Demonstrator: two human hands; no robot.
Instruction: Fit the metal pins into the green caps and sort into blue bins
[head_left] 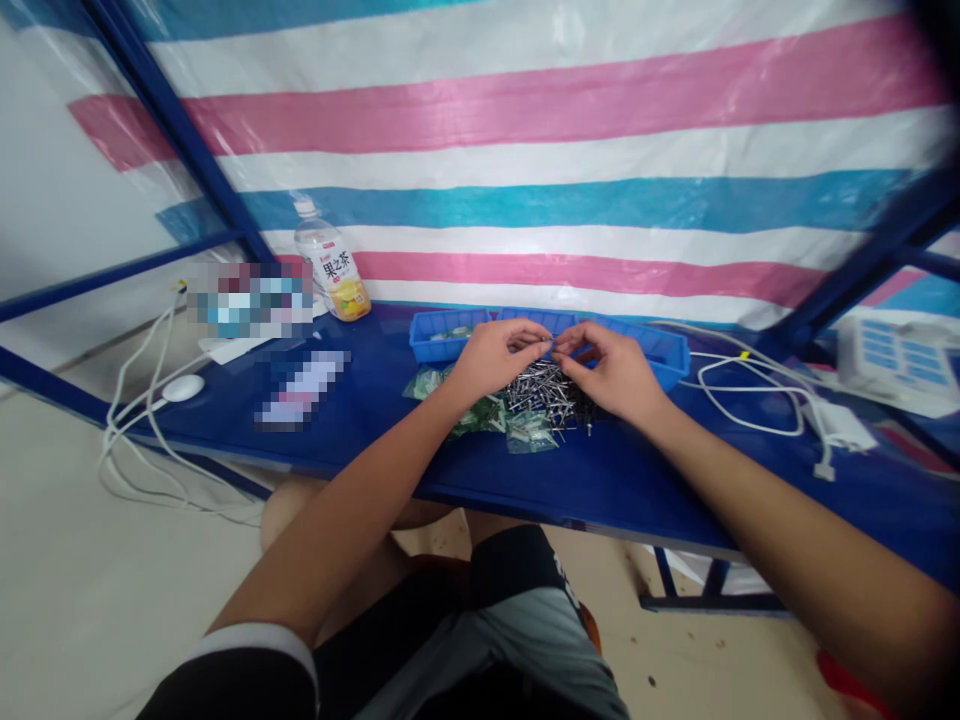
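Observation:
My left hand (501, 352) and my right hand (606, 365) meet fingertip to fingertip above a heap of thin, shiny metal pins (551, 395). Thumb and fingers are pinched together on both hands. Whatever lies between the fingertips is too small and blurred to name. Beside the heap, under and right of my left forearm, lie small clear greenish plastic bags (531, 432) with slim pieces inside. Just behind the hands stand blue plastic bins (439, 350) in a row; the left one holds some pale bags. My hands partly hide the middle bin.
The blue tabletop (480, 475) carries a drink bottle (334, 265) at the back left. White cables (154, 400) hang off the left edge. At the right lie a white adapter (844, 425), more cable and a white power strip (896, 360). A striped plastic sheet (525, 120) hangs behind.

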